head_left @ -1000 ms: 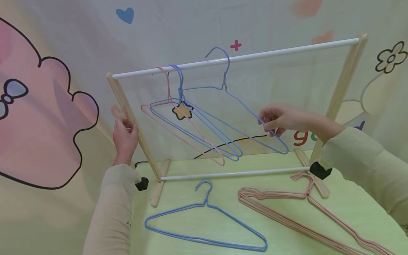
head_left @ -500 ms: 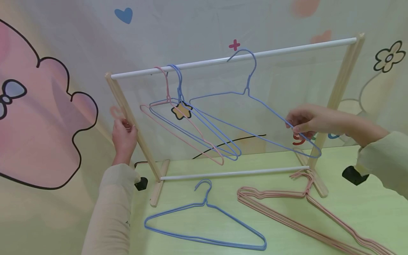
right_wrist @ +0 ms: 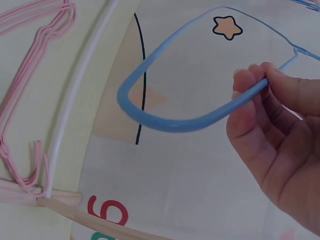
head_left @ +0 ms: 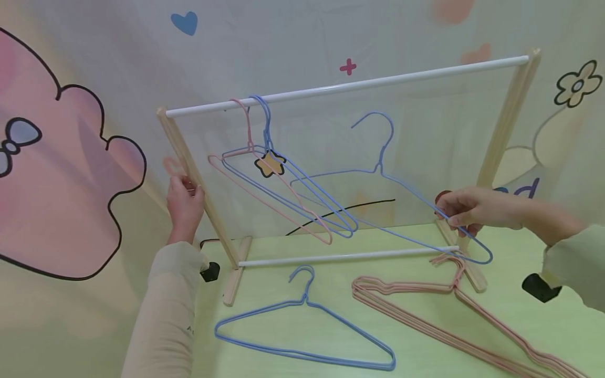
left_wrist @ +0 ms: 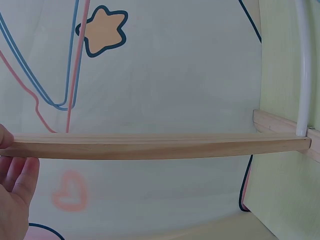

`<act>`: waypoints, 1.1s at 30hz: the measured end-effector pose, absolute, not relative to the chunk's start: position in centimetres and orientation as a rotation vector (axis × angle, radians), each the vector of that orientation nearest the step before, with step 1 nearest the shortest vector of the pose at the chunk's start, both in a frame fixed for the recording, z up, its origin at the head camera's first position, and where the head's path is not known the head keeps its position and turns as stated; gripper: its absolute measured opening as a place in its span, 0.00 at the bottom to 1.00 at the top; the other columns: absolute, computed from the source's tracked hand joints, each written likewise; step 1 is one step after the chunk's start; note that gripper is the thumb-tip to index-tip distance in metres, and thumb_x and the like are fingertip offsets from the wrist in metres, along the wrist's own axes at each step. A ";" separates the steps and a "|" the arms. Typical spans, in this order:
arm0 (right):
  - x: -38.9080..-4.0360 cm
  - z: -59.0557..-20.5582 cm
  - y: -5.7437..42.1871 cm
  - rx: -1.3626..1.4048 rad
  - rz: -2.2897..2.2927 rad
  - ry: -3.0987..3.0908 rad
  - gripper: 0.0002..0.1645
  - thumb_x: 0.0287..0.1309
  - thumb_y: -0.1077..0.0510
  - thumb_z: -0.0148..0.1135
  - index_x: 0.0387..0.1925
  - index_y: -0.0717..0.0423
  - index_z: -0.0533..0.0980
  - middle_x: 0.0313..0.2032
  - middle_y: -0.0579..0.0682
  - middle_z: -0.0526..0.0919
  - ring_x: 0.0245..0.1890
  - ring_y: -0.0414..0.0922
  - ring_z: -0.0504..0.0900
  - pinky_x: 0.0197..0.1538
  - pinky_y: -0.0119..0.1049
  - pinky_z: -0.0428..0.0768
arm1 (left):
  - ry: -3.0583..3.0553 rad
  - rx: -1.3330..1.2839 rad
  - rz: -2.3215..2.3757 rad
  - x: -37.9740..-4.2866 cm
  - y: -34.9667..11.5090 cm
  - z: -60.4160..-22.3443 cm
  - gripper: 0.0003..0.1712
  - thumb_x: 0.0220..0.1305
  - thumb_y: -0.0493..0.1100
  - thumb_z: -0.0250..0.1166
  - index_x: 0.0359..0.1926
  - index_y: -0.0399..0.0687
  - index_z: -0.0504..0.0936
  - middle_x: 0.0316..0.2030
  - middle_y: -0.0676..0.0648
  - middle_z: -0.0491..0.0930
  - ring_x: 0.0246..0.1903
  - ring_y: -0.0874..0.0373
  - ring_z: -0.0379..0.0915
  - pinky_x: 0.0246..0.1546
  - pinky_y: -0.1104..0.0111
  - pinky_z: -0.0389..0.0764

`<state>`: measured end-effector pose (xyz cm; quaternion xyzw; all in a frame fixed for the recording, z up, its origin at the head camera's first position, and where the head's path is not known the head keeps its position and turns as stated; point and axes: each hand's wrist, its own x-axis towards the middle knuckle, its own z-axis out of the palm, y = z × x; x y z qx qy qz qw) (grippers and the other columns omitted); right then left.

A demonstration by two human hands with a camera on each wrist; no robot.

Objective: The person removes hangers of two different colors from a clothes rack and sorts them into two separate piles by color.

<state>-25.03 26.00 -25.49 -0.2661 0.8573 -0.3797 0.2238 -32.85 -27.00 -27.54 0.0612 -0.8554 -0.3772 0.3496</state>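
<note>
I saw the right grip (head_left: 482, 210) pinch a blue hanger (head_left: 380, 167) by its right shoulder, its hook (head_left: 392, 128) clear of the white top rail (head_left: 354, 86), right of the hung hangers (head_left: 268, 137); the left grip (head_left: 185, 207) held the wooden left post (left_wrist: 165, 147); pink hangers (head_left: 425, 287) lay on the bench (head_left: 520, 310)

on the backdrop (head_left: 293, 58), a red "g" (right_wrist: 105, 211) is showing in the right wrist view, and a teal letter (right_wrist: 102, 236) is sitting below it, too cut off for reading. a blue-purple "d" (head_left: 533, 189) is standing there in the head view, and a red plus sign (head_left: 347, 66) is appearing higher up. the left sleeve (head_left: 163, 299) is bearing tiny, unreadable dark print (head_left: 190, 329).
</note>
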 end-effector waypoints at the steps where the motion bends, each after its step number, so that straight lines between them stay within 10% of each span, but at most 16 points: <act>1: -25.0 -25.9 26.0 -0.729 -1.057 2.354 0.07 0.58 0.58 0.51 0.35 0.60 0.67 0.23 0.43 0.71 0.23 0.39 0.74 0.27 0.34 0.75 | -2.215 0.155 -0.977 -32.8 -27.0 -27.5 0.14 0.58 0.38 0.52 0.43 0.34 0.64 0.41 0.36 0.70 0.44 0.46 0.74 0.44 0.59 0.75; 33: -23.3 -38.6 22.9 -0.814 -1.398 1.837 0.12 0.58 0.63 0.49 0.37 0.72 0.64 0.26 0.44 0.73 0.23 0.36 0.75 0.25 0.29 0.74 | -2.216 0.171 -0.985 -33.1 -27.1 -27.7 0.14 0.58 0.39 0.52 0.43 0.35 0.63 0.41 0.37 0.70 0.44 0.47 0.73 0.44 0.59 0.75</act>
